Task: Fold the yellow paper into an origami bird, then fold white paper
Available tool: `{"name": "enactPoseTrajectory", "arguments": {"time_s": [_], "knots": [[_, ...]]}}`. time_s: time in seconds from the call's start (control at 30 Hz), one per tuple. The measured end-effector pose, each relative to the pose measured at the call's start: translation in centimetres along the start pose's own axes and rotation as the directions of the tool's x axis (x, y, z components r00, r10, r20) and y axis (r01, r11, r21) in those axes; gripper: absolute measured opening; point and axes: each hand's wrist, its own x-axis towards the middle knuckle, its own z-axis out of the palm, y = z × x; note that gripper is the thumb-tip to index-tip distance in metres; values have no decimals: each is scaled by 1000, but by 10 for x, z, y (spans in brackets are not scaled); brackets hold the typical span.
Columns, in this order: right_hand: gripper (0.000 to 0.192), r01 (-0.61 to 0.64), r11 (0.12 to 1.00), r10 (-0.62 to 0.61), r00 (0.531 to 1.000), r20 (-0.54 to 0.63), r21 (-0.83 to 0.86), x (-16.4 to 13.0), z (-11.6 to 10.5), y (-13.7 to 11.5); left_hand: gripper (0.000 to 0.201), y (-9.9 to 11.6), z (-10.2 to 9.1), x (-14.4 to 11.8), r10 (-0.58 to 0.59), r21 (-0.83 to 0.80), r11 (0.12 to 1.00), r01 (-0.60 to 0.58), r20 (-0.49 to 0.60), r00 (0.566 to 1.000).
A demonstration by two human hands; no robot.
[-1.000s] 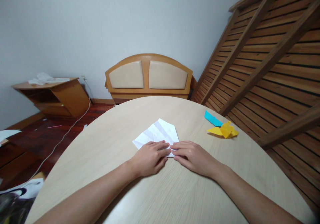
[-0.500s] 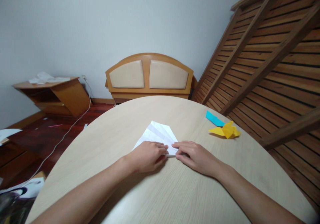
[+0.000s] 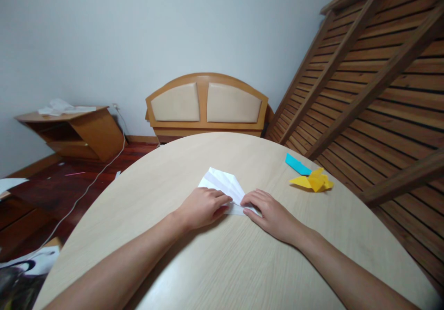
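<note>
A creased white sheet of paper [image 3: 222, 180] lies on the round pale wooden table [image 3: 215, 273], its far corners cut at an angle. Along its near edge a narrow strip is folded up. My left hand [image 3: 205, 207] grips the left part of that strip, thumb beneath and fingers over it. At the right end of the strip my right hand [image 3: 265, 212] pinches the paper between thumb and fingers. Both hands cover much of the near edge, so the sheet's sides there are hidden.
Toward the right rim of the table lie a folded blue paper piece [image 3: 297, 164] and a yellow origami figure [image 3: 315, 180]. A slatted wooden frame [image 3: 374, 88] leans at the right. Behind the table stands a padded headboard [image 3: 207, 100]; a low cabinet [image 3: 90, 132] is at the left.
The near edge of the white paper has been turned up into a wider strip. My left hand has shifted slightly up, and the fingers of both hands have moved away from me with the fold.
</note>
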Motion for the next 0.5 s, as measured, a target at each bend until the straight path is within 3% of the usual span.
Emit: {"name": "enactPoseTrajectory", "arguments": {"time_s": [0.17,0.27,0.33,0.5], "knots": [[21,52,998,-52,999,16,-46,1,0,-2,26,3,5,0,97,140,987,-78,-136,986],[23,70,989,-67,997,25,-132,2,-2,-5,23,16,11,-1,165,142,979,-148,-115,980],[24,62,979,-59,998,22,-194,2,-4,-7,22,28,15,-2,146,110,984,-137,-74,987],[26,92,941,-85,996,36,-325,0,-3,-9,23,45,16,-5,-33,1,999,33,-38,999]]}}
